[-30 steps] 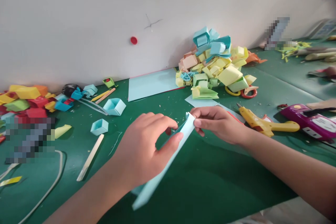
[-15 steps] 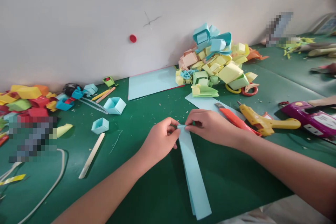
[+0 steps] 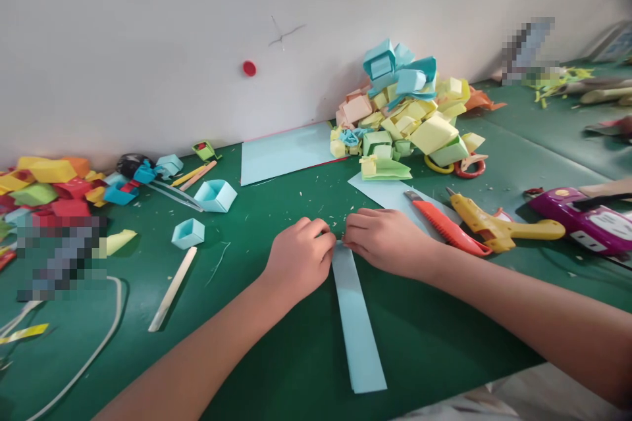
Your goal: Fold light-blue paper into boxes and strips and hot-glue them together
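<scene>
A long folded strip of light blue paper [image 3: 359, 325] lies on the green table, its near end pointing toward me. At its far end, my left hand [image 3: 301, 253] grips the left corner with fingers curled. Opposite it, my right hand [image 3: 382, 241] pinches the right corner, fingers bent over the edge. The fingertips partly cover that end of the strip. Beyond my right hand lie a red utility knife [image 3: 449, 229] and a yellow glue gun [image 3: 498, 222], on and beside a light blue paper sheet [image 3: 378, 194].
Folded paper boxes in several colours form a heap [image 3: 409, 112] by the wall, scissors [image 3: 469, 166] beneath it. Left are small blue paper boxes [image 3: 216, 196], a wooden stick [image 3: 172, 289], a white cable [image 3: 106, 335] and bright paper pieces [image 3: 52, 172]. A purple power strip [image 3: 575, 220] sits right.
Both hands have lowered the strip's far end slightly toward the table and curled more over it. Its near end has shifted left and away from me, with its layers now closer together.
</scene>
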The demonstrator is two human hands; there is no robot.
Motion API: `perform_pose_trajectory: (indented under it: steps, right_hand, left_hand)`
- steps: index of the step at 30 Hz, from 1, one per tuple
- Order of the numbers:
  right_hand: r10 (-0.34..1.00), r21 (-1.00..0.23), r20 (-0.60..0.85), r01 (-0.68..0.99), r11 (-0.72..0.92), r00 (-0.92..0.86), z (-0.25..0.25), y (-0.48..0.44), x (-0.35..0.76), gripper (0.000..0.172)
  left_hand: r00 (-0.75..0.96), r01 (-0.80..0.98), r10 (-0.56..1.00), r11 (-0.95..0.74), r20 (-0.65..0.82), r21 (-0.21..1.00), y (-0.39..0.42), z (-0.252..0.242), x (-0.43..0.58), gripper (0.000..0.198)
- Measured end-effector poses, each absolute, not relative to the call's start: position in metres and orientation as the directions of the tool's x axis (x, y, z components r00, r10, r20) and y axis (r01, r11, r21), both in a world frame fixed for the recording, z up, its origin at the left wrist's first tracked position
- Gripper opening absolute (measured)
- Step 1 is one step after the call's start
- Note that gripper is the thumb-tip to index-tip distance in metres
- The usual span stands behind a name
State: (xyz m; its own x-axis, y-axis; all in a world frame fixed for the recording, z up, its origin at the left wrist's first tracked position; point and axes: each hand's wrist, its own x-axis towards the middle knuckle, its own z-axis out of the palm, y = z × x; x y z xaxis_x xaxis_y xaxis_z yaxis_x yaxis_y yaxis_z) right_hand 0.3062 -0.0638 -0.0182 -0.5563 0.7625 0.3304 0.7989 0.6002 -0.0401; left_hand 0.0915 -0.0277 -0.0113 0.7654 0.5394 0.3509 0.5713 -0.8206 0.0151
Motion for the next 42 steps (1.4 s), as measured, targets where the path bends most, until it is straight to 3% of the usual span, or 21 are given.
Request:
perform_pose_trajectory:
  steps: [8,17,23,27,31,37,42]
  right_hand:
    - [0.758,0.018,0.321,0.804,0.594,-0.568,-0.017,-0.065,0.305,0.028]
    - [0.812,0.025,0.176,0.827,0.562,-0.557,-0.002,-0.074,0.3,0.024]
    - [0.802,0.071,0.109,0.809,0.583,-0.587,0.004,-0.084,0.299,0.021]
    - [0.811,0.05,0.092,0.816,0.576,-0.578,0.007,-0.085,0.302,0.027]
    - [0.85,-0.072,0.091,0.848,0.526,-0.519,0.006,-0.08,0.307,0.032]
    - [0.907,-0.33,0.129,0.845,0.421,-0.402,-0.004,-0.072,0.309,0.019]
    - [0.921,-0.383,0.123,0.839,0.387,-0.369,-0.008,-0.072,0.305,0.011]
  left_hand:
    - [0.856,0.48,0.409,-0.855,0.315,-0.196,-0.028,-0.01,0.091,0.026]
    - [0.892,0.423,0.359,-0.877,0.274,-0.228,-0.03,-0.006,0.091,0.029]
    - [0.861,0.477,0.462,-0.878,0.211,-0.024,-0.03,0.003,0.091,0.028]
    - [0.796,0.557,0.565,-0.824,0.217,0.099,-0.028,0.001,0.091,0.018]
    - [0.763,0.586,0.605,-0.796,0.229,0.15,-0.029,-0.005,0.092,0.014]
    - [0.767,0.577,0.606,-0.795,0.211,0.186,-0.03,-0.007,0.094,0.009]
    - [0.752,0.577,0.63,-0.771,0.194,0.271,-0.032,-0.008,0.094,0.009]
